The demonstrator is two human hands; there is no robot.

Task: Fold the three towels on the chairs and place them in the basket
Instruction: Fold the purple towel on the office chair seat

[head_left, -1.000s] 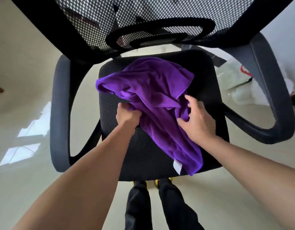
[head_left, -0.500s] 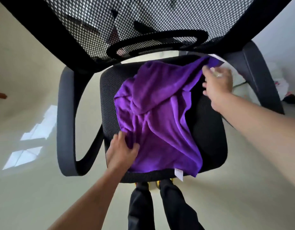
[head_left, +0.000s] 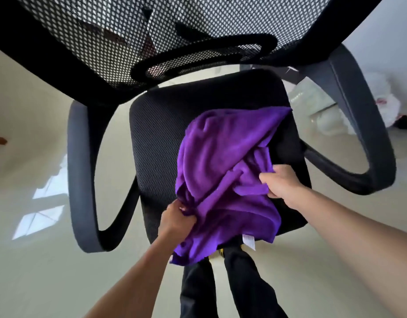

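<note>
Our right grip is back from the far corner, clutching the purple towel mid-cloth; our left grip clenches its near edge. The towel lies bunched on the chair seat, not yet folded.

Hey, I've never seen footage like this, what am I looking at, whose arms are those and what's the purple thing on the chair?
No machine here: a person wears a camera on the head, so you look down along their arms. Before them stands a black mesh chair. On its seat lies a crumpled purple towel, its near end with a white label hanging over the front edge. The left hand has a grip on the towel's near-left part; the right hand holds its right side.
</note>
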